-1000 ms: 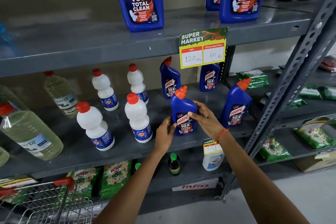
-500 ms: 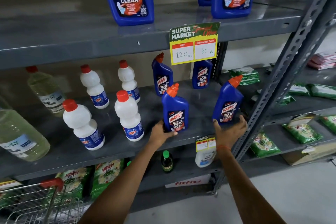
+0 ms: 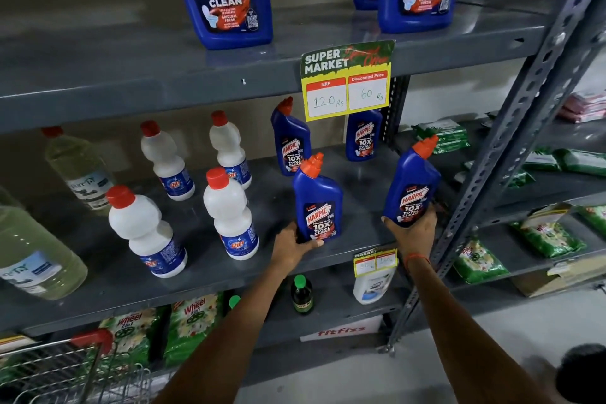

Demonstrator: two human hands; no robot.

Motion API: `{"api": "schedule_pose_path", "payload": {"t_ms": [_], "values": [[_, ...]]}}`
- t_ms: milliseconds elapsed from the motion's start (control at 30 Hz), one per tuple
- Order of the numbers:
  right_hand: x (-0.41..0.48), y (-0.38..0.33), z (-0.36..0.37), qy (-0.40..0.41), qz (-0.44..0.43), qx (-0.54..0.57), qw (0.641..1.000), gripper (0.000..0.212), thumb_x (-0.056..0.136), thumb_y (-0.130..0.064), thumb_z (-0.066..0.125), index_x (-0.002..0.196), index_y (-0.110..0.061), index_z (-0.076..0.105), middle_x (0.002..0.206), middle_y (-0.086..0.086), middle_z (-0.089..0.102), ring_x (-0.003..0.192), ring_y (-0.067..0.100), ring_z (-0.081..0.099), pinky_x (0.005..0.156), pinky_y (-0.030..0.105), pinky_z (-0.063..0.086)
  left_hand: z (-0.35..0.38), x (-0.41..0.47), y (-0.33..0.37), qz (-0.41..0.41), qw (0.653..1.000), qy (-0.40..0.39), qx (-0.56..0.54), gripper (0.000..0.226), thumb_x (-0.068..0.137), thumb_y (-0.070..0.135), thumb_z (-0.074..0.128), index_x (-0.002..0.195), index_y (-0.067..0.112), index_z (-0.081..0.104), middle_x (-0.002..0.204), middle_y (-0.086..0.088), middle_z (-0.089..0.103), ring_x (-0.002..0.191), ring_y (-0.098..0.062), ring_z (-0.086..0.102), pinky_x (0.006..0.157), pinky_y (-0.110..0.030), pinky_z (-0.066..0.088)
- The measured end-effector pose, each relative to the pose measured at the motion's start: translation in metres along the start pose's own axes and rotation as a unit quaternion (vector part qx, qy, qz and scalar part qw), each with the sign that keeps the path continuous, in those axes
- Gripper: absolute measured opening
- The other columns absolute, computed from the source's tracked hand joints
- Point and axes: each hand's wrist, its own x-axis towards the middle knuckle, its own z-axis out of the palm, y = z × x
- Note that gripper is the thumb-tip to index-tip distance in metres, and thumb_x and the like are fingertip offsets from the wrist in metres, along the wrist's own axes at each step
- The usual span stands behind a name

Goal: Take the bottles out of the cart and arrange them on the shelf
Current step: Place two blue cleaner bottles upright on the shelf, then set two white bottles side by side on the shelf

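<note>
L hand (image 3: 292,244) wraps base of one blue bottle (image 3: 317,203) on shelf (image 3: 203,272); R hand (image 3: 414,230) cups base of 2nd bottle (image 3: 411,188), just right. Prob. rigid, slick plastic, w/ some weight: grip low on body, not cap.

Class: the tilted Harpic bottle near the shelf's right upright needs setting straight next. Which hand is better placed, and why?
The right hand: it already cups the base of the tilted Harpic bottle. The left hand is occupied at the upright Harpic bottle.
</note>
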Motion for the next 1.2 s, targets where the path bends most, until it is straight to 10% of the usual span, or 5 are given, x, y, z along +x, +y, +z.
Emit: {"api": "schedule_pose_path", "payload": {"t_ms": [333, 500, 767, 1033, 1200], "values": [[0.007, -0.001, -0.003, -0.029, 0.022, 0.067, 0.997, 0.096, 0.052, -0.004, 0.091, 0.133, 0.000, 0.039, 0.127, 0.020, 0.057, 0.113, 0.036, 0.059, 0.096, 0.054, 0.051, 0.000, 0.005, -0.009, -0.003, 1.000, 0.006, -0.031, 0.045, 0.063, 0.015, 0.085, 0.098, 0.014, 0.056, 0.109, -0.016, 0.070, 0.095, -0.023, 0.066, 0.085, -0.037, 0.054], [-0.035, -0.028, 0.001, 0.021, 0.033, -0.004, 0.999, 0.123, 0.061, -0.025, 0.090, 0.148, 0.011, 0.010, 0.154, 0.031, 0.020, 0.144, 0.041, 0.021, 0.119, 0.047, 0.022, -0.003, -0.013, 0.006, -0.009, 0.998, -0.002, -0.058, 0.067, 0.062, 0.011, 0.085, 0.119, 0.005, 0.049, 0.120, -0.008, 0.064, 0.109, -0.025, 0.061, 0.089, -0.022, 0.052], [-0.180, -0.097, 0.071, -0.083, -0.244, 0.100, 0.961, 0.047, 0.090, -0.002, 0.057, 0.135, 0.006, 0.044, 0.135, 0.019, 0.045, 0.127, 0.015, 0.042, 0.111, 0.021, 0.035, -0.058, -0.118, -0.001, 0.271, 0.920, 0.242, 0.148, 0.059, 0.095, 0.020, 0.047, 0.146, 0.024, 0.019, 0.152, 0.003, 0.027, 0.142, -0.005, 0.021, 0.114, -0.013, 0.017], [-0.232, -0.115, 0.165, -0.241, -0.094, 0.068, 0.963, 0.108, 0.059, -0.015, 0.090, 0.145, 0.004, 0.028, 0.146, 0.024, 0.036, 0.137, 0.034, 0.035, 0.112, 0.036, 0.031, -0.181, -0.104, -0.080, 0.033, 0.923, 0.376, 0.074, 0.118, 0.066, 0.039, 0.081, 0.148, 0.015, 0.000, 0.158, -0.004, 0.012, 0.144, -0.009, 0.013, 0.119, -0.029, 0.013], [-0.221, -0.098, 0.186, -0.214, -0.009, 0.047, 0.976, 0.079, 0.059, -0.012, 0.088, 0.128, -0.005, 0.050, 0.127, 0.015, 0.061, 0.116, 0.032, 0.060, 0.093, 0.036, 0.049, -0.207, -0.084, -0.109, -0.066, 0.966, 0.250, -0.017, 0.100, 0.057, 0.028, 0.088, 0.138, 0.014, 0.031, 0.132, -0.005, 0.057, 0.112, -0.016, 0.058, 0.086, -0.024, 0.046]]}}
